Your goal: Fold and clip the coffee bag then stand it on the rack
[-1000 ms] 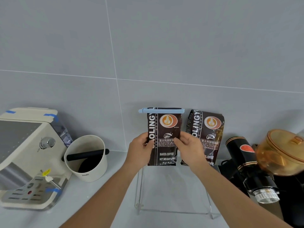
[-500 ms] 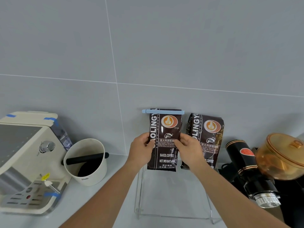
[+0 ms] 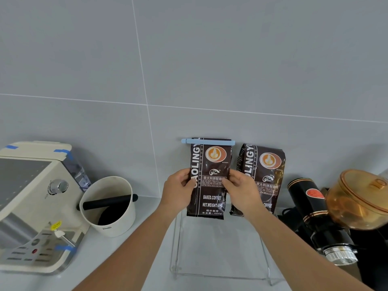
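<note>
A dark brown coffee bag (image 3: 210, 198) stands upright, its folded top held by a light blue clip (image 3: 207, 141). My left hand (image 3: 178, 190) grips its left edge and my right hand (image 3: 241, 190) grips its right edge, at mid height. The bag's bottom edge is at the back of a clear acrylic rack (image 3: 220, 248); whether it rests on it I cannot tell. A second, unclipped coffee bag (image 3: 266, 171) stands just to the right, against the wall.
A cream espresso machine (image 3: 31, 206) fills the left side. Beside it stands a white knock box (image 3: 109, 206) with a black bar across it. A black grinder (image 3: 315, 213) with an amber hopper (image 3: 361, 200) is at the right. A grey tiled wall rises behind.
Both hands have carried the clipped bag a little downward toward the rack's back; their grip on it is unchanged.
</note>
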The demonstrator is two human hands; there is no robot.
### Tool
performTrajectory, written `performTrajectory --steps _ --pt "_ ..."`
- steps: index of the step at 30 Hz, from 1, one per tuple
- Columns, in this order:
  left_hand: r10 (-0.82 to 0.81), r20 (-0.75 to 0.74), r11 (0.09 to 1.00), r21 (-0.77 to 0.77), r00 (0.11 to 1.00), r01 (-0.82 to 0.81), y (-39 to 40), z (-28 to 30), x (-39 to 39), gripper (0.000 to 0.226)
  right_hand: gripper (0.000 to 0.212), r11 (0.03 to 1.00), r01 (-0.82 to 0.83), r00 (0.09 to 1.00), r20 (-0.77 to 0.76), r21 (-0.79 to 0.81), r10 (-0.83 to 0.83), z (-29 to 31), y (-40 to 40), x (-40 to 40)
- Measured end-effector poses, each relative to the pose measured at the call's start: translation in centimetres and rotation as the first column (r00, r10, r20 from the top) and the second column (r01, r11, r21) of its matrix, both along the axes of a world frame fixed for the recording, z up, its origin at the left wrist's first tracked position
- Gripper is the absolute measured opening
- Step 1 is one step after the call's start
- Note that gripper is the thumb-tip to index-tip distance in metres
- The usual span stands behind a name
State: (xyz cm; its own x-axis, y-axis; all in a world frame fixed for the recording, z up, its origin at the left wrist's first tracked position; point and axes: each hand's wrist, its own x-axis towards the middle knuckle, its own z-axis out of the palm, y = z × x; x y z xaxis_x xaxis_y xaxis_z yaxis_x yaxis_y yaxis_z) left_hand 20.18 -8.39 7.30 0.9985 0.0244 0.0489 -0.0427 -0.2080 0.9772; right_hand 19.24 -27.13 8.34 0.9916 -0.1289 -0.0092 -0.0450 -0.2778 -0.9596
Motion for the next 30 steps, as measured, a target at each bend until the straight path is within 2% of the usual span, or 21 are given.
performTrajectory --steps 4,8,12,17,21,24,26,28,30 --pt "0.017 0.001 0.999 0.029 1.0 -0.017 0.0 0.2 0.1 0.026 0.024 1.0 0.001 1.0 -0.009 0.006 -0.001 0.2 -0.1 -0.1" --pt "0.049 -0.019 0.994 0.099 0.999 -0.047 0.1 0.0 0.2 0.019 0.032 1.0 -0.003 1.0 -0.01 -0.013 0.003 0.6 0.0 -0.3" --pt "0.075 -0.042 0.988 0.137 0.996 -0.069 0.2 0.0 0.1 0.015 0.023 1.0 0.009 1.0 -0.023 -0.018 -0.01 0.7 0.2 -0.4" --pt "0.085 -0.064 0.984 0.161 0.994 -0.074 0.0 0.6 -0.2 0.014 0.026 0.999 0.017 1.0 -0.023 -0.052 -0.019 1.2 0.3 -0.9" --pt "0.097 -0.063 0.978 0.191 0.993 -0.084 0.1 1.3 -0.4 0.014 0.045 1.0 0.012 0.999 -0.049 -0.015 -0.012 2.1 0.3 -1.3" --pt "0.11 -0.091 0.985 0.145 0.99 -0.096 0.5 1.7 -0.7 0.015 0.057 0.996 0.024 0.998 -0.053 0.082 -0.02 2.9 0.4 -1.7" --pt "0.105 -0.132 0.992 0.08 0.986 -0.095 0.9 1.9 -1.0 0.022 0.056 0.986 0.036 0.998 -0.06 0.163 -0.026 3.2 0.2 -2.2" --pt "0.087 -0.181 0.995 -0.025 0.98 -0.093 1.3 2.5 -1.7 0.018 0.046 0.968 0.029 0.997 -0.071 0.248 -0.011 3.4 -0.2 -2.6" --pt "0.039 -0.233 0.982 -0.171 0.972 -0.08 1.7 3.4 -2.8 0.01 0.028 0.93 0.009 0.996 -0.081 0.368 0.023 4.1 -0.5 -3.4"
